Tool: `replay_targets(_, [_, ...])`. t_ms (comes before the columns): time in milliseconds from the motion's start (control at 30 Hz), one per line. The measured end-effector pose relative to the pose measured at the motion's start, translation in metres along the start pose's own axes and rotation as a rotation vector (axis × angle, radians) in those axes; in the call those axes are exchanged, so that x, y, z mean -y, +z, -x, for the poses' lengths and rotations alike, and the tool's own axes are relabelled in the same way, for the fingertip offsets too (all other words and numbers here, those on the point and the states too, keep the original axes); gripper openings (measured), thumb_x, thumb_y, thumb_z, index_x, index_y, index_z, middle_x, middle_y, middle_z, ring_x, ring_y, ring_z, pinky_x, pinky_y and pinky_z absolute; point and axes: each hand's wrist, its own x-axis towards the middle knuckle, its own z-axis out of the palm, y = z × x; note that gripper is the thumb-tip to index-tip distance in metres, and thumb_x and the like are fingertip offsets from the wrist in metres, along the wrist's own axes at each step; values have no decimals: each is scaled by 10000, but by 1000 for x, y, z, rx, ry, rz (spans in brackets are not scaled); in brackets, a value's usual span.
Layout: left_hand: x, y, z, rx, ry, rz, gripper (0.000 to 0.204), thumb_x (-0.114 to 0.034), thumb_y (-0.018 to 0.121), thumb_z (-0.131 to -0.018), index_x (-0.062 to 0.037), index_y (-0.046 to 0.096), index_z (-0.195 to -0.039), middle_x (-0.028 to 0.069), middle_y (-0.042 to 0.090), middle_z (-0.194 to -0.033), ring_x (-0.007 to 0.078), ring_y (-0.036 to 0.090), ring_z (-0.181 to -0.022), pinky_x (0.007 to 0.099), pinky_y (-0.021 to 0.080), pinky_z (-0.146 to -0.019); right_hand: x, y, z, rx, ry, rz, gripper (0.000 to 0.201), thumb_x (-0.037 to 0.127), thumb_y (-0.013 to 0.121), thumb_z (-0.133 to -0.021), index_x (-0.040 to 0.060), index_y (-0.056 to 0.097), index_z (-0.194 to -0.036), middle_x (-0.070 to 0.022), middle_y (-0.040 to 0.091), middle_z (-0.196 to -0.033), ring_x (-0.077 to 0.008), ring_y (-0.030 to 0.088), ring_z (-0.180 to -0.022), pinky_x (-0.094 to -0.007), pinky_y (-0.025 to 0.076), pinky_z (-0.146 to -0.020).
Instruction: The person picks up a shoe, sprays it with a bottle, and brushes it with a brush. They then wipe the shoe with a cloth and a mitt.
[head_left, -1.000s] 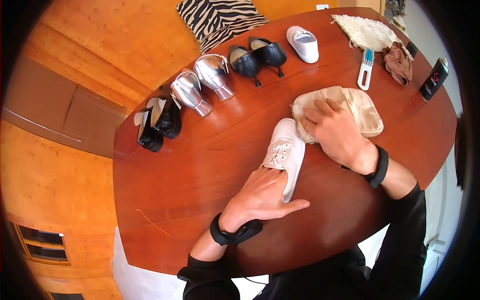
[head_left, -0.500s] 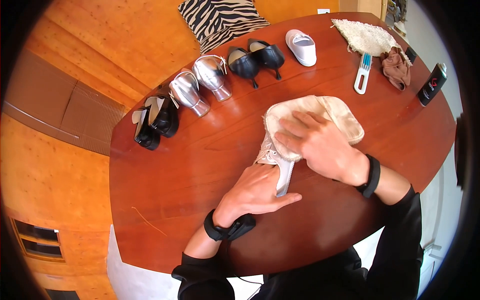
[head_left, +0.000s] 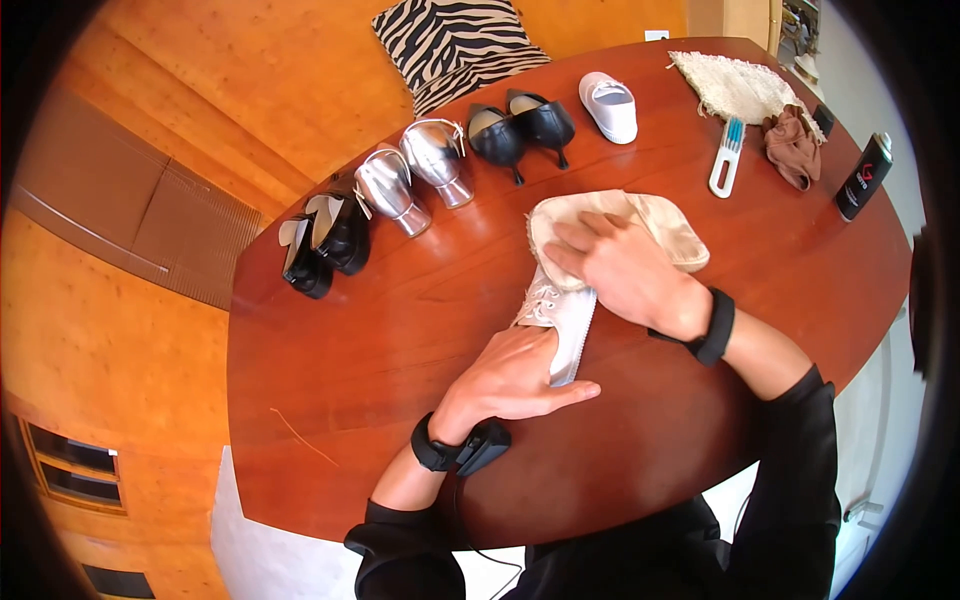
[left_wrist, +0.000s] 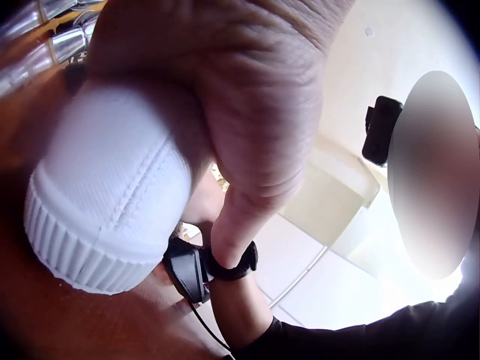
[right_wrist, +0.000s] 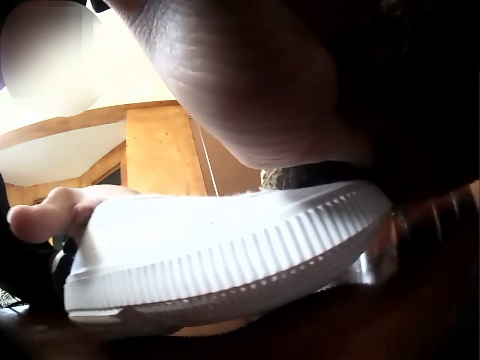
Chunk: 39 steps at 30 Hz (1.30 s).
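Observation:
A white lace-up sneaker [head_left: 573, 328] points away from me, with the fingers of my left hand [head_left: 510, 375] tucked inside its opening and the thumb stretched out beside the heel. Over the toe lies a folded beige cloth [head_left: 668, 228], its far side spreading to the right. My right hand [head_left: 640, 278] rests flat on that cloth and presses it against the sneaker's front, hiding the toe. In the left wrist view the ribbed heel [left_wrist: 112, 187] shows close up. The right wrist view has the sneaker's ribbed sole edge [right_wrist: 225, 259] below my right palm [right_wrist: 247, 82].
Along the table's far edge stand black shoes [head_left: 340, 235], silver heels [head_left: 432, 155], black heels [head_left: 540, 120] and another white sneaker [head_left: 608, 108]. At the right are a brush [head_left: 725, 165], a cream cloth [head_left: 735, 85], a brown cloth [head_left: 793, 148] and a black spray can [head_left: 863, 180].
My right hand has slid the beige cloth leftward from beside the sneaker onto its toe, covering it. The left hand stays in the sneaker, with only a slight shift.

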Motion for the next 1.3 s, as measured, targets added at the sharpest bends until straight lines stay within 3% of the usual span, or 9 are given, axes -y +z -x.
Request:
replay_targets(100, [2,0,0,4,0,25,513,-451,633,-773,31,487,-870,198,545,-756,400,512,-752,453,412,-643,7,-13,17,-182,-113,109,287,92,555,-727,52,616,-1004,-86,572,-1059,-248,557,-940,-328,507,-712])
replay_targets(267, [9,5,-1,58,-12,-9,496,-440,638,-776,16,492,-905,189,565,-779,399,525,-764,449,419,-651,14,-19,33,-152,-107,85,434,72,579,-697,31,587,-1129,-90,563,-1115,-261,538,-1003,-345,508,-758])
replay_targets(400, [4,1,0,33,-19,19,487,-445,635,-779,11,502,-881,184,574,-773,399,533,-754,450,423,-647,8,-17,16,-131,-90,38,383,63,562,-706,51,607,-1086,-88,564,-1111,-268,542,-1006,-367,515,-731])
replay_targets(467, [7,3,0,1,-15,72,542,-491,625,-791,40,513,-804,210,542,-748,393,511,-720,429,409,-668,4,-12,-1,-12,-31,-21,465,11,556,-661,59,603,-1122,-97,573,-1178,-286,550,-1052,-387,491,-836])
replay_targets(700, [11,7,0,-82,22,113,553,-501,625,-787,41,517,-757,207,547,-747,383,519,-719,426,415,-672,-23,15,-34,121,-34,-179,437,13,544,-685,75,602,-1114,-72,576,-1165,-266,582,-950,-365,504,-775])
replay_targets(800, [7,0,-2,20,-27,78,560,-507,620,-787,42,519,-739,209,550,-737,386,525,-710,430,420,-660,-14,13,-21,100,-34,-42,470,10,550,-680,75,586,-1144,-70,566,-1174,-267,567,-995,-362,496,-796])
replay_targets(867, [4,-4,-2,73,-52,31,573,-515,617,-786,46,520,-715,214,550,-716,391,529,-698,435,422,-646,-5,7,-10,-49,-44,90,355,47,536,-724,66,613,-1070,-83,594,-1099,-279,582,-970,-364,513,-739])
replay_targets(967, [8,1,-1,0,1,27,585,-521,613,-785,50,520,-698,217,553,-709,391,534,-696,439,420,-641,12,-11,12,-132,-104,171,417,50,560,-704,49,591,-1119,-110,565,-1153,-302,551,-1018,-367,495,-809])
replay_targets(1300, [15,11,-3,-131,50,48,450,-410,656,-760,23,553,-699,171,596,-676,346,580,-680,420,457,-612,21,-29,29,-24,-87,91,509,-13,562,-650,44,581,-1155,-127,560,-1185,-321,545,-1057,-384,484,-856])
